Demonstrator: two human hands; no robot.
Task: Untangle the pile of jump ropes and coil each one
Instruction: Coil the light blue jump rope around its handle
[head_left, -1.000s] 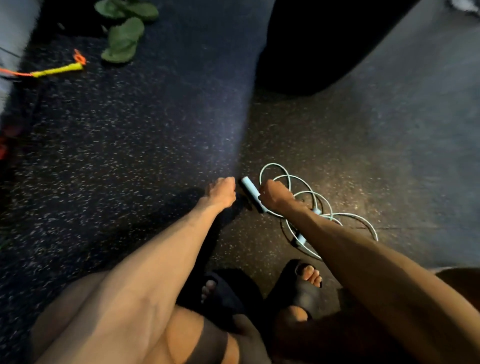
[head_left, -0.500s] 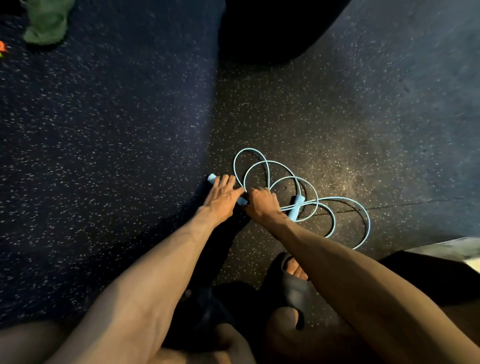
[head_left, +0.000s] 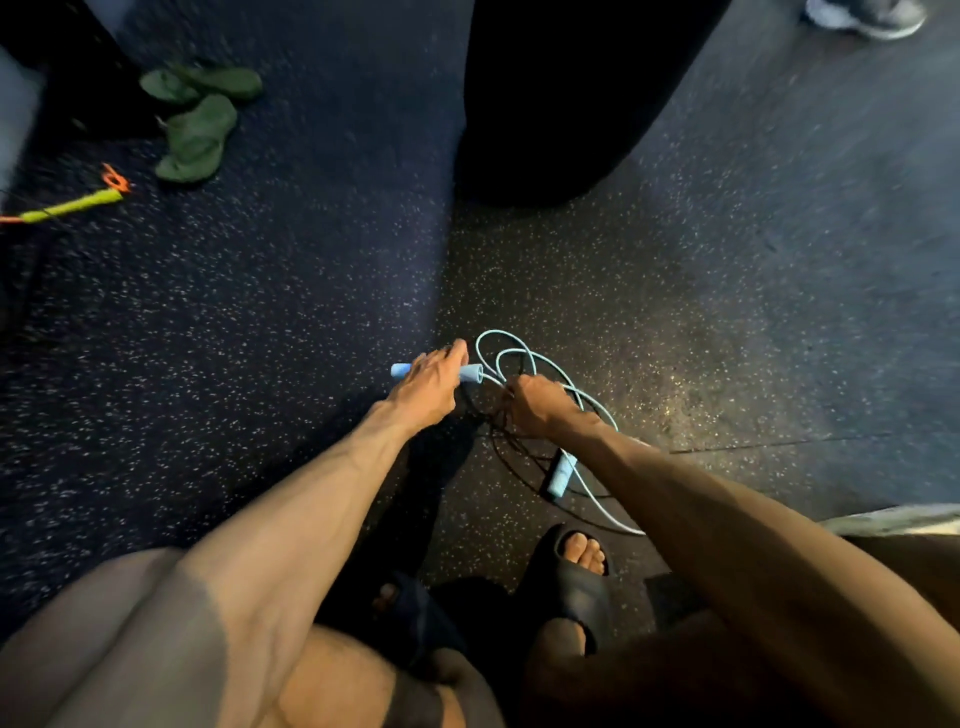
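A light blue jump rope (head_left: 524, 358) lies in loose loops on the speckled rubber floor. My left hand (head_left: 428, 387) grips one of its blue handles (head_left: 470, 373), which sticks out on both sides of the hand. My right hand (head_left: 537, 405) pinches the cord where the loops gather. The second blue handle (head_left: 561, 473) hangs below my right wrist. A thin black cord (head_left: 511, 457) shows under the loops. A yellow-green handle with an orange rope (head_left: 72, 205) lies far left.
Green slippers (head_left: 200, 122) lie at the upper left. A large dark object (head_left: 561, 98) stands straight ahead. Someone's shoe (head_left: 865, 15) shows at the top right. My feet in black slides (head_left: 576, 577) are close below the rope.
My left hand has closed round the blue handle and lifted it. The second handle has dropped lower, under my right forearm. The camera has tilted up, bringing the slippers and yellow handle back into view.
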